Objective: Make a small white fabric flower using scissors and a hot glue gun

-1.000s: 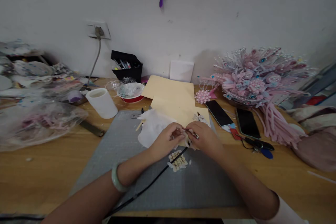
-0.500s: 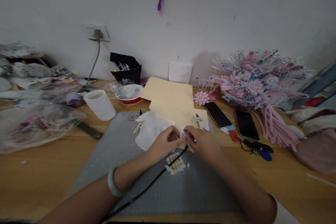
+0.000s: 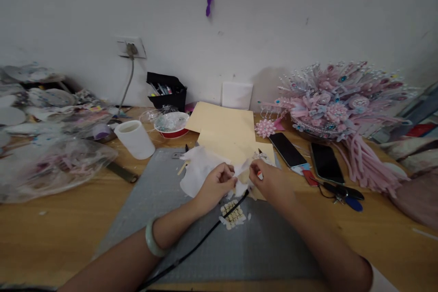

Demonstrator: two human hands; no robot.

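Note:
Over the grey cutting mat (image 3: pixel 143 219), my left hand (image 3: pixel 216 188) is closed in a pinch on a small piece of thin white material (image 3: pixel 241 187). My right hand (image 3: pixel 270 181) is closed too, its fingertips at the other side of this piece; whether it is cloth or paper I cannot tell. A larger thin white sheet (image 3: pixel 196 171) lies left of my left hand. Below the hands, a black cable (image 3: pixel 205 233) runs across a small cream patch with dark markings (image 3: pixel 233 214), with white scraps around it. Cream card sheets (image 3: pixel 226 134) lie behind the hands.
To the right are two phones (image 3: pixel 289 149), keys with a blue tag (image 3: pixel 352 203) and a large pink beaded headpiece (image 3: pixel 328 105). On the left stand a white roll (image 3: pixel 135 140), a red-sided bowl (image 3: pixel 173 133), a black pen case (image 3: pixel 167 93) and plastic bags (image 3: pixel 65 164).
My hands have moved apart, the right one going rightward, and more of the white piece shows between them. The whole view has shifted slightly.

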